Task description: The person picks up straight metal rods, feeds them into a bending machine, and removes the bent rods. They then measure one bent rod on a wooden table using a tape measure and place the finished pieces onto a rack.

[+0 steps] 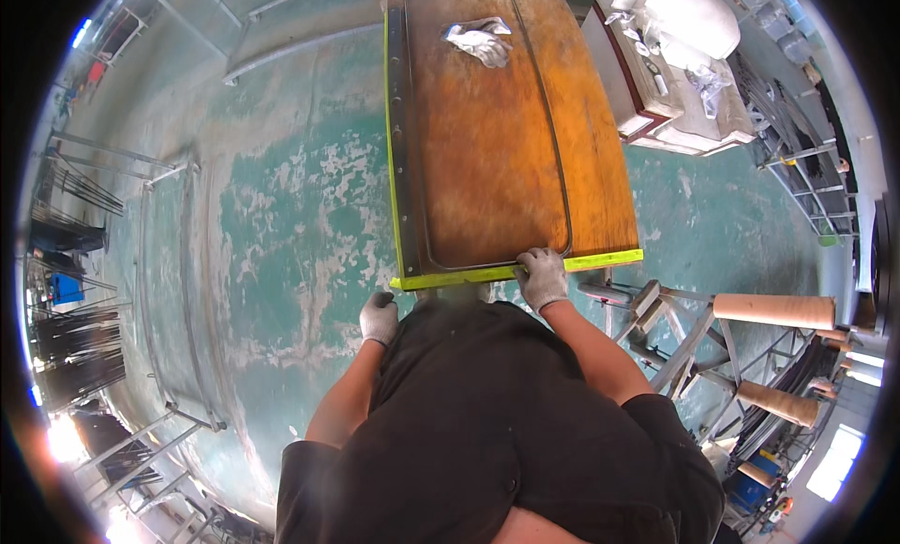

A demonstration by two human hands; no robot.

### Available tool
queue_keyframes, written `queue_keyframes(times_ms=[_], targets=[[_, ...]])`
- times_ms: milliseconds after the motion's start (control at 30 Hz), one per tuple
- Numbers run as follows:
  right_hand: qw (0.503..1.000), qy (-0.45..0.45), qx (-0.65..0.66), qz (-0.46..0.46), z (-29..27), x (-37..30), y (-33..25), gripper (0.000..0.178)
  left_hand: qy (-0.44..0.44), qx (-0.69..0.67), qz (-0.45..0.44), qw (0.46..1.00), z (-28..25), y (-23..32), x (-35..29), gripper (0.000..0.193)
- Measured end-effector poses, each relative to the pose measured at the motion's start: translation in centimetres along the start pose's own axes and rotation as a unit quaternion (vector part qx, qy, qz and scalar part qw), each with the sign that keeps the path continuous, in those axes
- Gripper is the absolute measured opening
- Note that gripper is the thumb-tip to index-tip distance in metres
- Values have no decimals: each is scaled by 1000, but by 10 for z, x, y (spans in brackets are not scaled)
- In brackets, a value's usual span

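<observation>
A long wooden table (497,150), worn orange-brown with yellow tape along its near and left edges, stretches away in front of me. On it lies a thin black strip (547,104) bent into a long U, its closed end toward me. My right hand (542,277), in a grey-white glove, is curled over the table's near edge with its fingers on the strip close to the right bend. Gloved too, my left hand (380,319) hangs beside the near left corner, off the table. Its fingers are curled and hide whatever may be inside.
Crumpled white gloves (480,42) lie at the table's far end. A dark perforated rail (398,141) runs along its left side. Far right stands a pale cabinet (647,94) with a white roll. A metal rack (689,328) with brown rolls (773,310) is near my right.
</observation>
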State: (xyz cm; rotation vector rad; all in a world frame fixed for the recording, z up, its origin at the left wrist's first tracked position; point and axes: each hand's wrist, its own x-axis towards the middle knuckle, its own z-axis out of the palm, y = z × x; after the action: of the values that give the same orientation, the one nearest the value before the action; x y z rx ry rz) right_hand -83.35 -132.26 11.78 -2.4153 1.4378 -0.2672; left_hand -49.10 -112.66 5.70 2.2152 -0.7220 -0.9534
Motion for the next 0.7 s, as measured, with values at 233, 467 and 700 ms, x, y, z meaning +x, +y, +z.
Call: queue_keyframes(times_ms=[233,467,700], targets=[[998,-36,-25,-51,4,11,-8,18,-34,-12,-88,995,-1,-49,12,38],[998,-47,-27,-33,9,16,-13,15,-55,19,-50,997,-8,-25,8,39],[985,-102,-80,-117,3,18,-46,29,-52,7,-47,998,-11,-22,13,36]])
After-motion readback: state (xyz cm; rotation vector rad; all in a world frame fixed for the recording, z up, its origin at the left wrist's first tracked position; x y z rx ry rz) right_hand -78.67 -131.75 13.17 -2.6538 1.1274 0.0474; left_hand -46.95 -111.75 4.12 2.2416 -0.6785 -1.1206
